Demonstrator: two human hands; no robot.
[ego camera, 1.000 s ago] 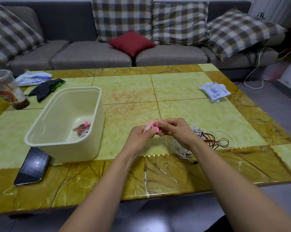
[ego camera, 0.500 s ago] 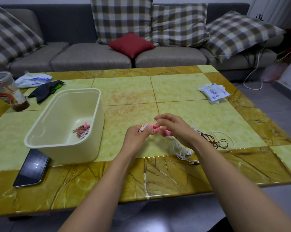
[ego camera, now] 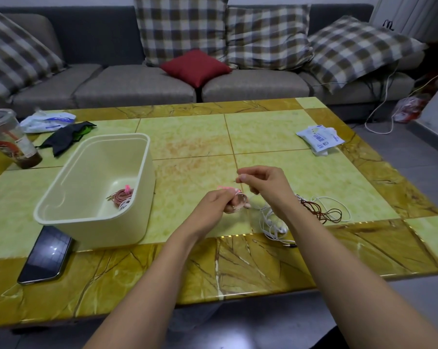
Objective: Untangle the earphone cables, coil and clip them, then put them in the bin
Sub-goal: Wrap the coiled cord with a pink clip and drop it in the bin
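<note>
My left hand point(ego camera: 216, 204) grips a small coil of pale pink earphone cable point(ego camera: 235, 203) with a pink clip on it, above the table's middle front. Just above and to the right, my right hand point(ego camera: 264, 185) has its fingers curled, thumb and forefinger pinched together near a thin cable end. A tangle of white and dark red earphone cables point(ego camera: 311, 214) lies on the table behind my right wrist, partly hidden by it. The cream plastic bin point(ego camera: 62, 210) stands to the left and holds a coiled pink cable with a pink clip point(ego camera: 122, 196).
A black phone point(ego camera: 45, 255) lies in front of the bin near the table edge. A plastic cup with a drink point(ego camera: 9, 139), a dark cloth point(ego camera: 67, 137) and a white packet point(ego camera: 48, 120) sit at the back left. A tissue pack point(ego camera: 319, 138) lies at the back right.
My right hand has lifted up and away from the coil, which stays in my left hand. The left hand has lowered slightly with the coil.
</note>
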